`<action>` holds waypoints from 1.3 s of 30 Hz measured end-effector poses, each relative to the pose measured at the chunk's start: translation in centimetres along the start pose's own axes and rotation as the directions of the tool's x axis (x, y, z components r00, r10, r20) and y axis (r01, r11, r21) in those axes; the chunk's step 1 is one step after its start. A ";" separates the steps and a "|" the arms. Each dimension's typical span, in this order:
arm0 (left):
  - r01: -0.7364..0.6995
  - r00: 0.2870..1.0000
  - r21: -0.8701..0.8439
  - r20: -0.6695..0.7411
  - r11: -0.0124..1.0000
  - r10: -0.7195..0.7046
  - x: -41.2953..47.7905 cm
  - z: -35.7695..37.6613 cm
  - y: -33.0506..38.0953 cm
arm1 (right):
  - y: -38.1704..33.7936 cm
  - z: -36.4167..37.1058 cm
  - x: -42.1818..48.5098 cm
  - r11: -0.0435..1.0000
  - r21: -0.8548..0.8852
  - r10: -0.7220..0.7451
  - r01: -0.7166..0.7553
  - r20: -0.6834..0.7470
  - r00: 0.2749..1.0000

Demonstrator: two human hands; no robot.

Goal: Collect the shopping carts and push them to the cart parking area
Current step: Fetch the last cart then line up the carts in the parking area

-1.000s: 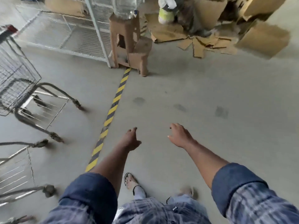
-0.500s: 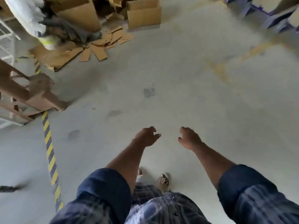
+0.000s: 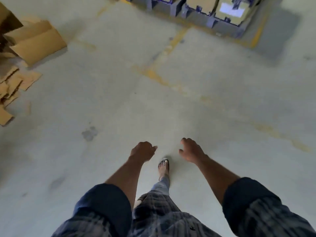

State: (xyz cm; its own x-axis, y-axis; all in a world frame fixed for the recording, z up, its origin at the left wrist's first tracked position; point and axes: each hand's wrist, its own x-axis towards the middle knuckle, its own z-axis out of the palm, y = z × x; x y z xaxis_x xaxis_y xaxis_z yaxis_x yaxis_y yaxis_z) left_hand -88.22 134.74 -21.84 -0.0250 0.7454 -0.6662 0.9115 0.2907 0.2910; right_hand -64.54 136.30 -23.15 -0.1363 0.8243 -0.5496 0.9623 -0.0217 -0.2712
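Reaches forward and down over the concrete floor (image 3: 119, 100). Hangs the left hand (image 3: 142, 151) just left of the sandalled foot (image 3: 163, 165), the right hand (image 3: 192, 150) just right of it, fingers loosely curled, backs upward, gripping nothing. Cannot tell where the shopping carts stand.

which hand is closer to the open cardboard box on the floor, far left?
Left. The left hand hangs empty, well to the right of the open cardboard box and nearer the person; the right hand is even further right.
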 end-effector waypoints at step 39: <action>-0.594 0.802 0.239 0.245 0.768 0.545 65.1 -14.1 109.3 | 81.9 -60.1 47.7 0.707 0.508 0.647 -0.492 -0.184 0.740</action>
State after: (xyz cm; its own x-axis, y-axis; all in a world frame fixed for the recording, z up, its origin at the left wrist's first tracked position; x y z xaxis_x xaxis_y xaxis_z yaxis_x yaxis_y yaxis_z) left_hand 3.96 223.47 -23.67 0.5767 0.6096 -0.5440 0.8130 -0.3629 0.4553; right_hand 21.89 207.86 -24.09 0.5649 0.7001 -0.4367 0.6277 -0.7081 -0.3233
